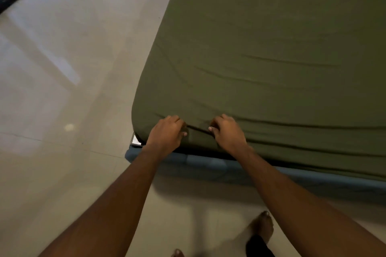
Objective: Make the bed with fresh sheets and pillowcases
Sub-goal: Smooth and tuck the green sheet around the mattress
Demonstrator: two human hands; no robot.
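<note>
Likely risk: sheet (pixel 261 48) pops off the near-left corner of the bed (pixel 208 161) if tugged too hard.
Cause: slack fold bunched between the 2 hands.
Left hand (pixel 167 132): fingers (pixel 183 129) curled, pinching the sheet fold at the bed's near edge.
Right hand (pixel 228 132): fingers curled, pinching the same fold, just beside the left.
Sheet place: spread over the bed, a few wrinkles.

Left hand (pixel 167 132), right hand (pixel 228 131) — both curled
</note>
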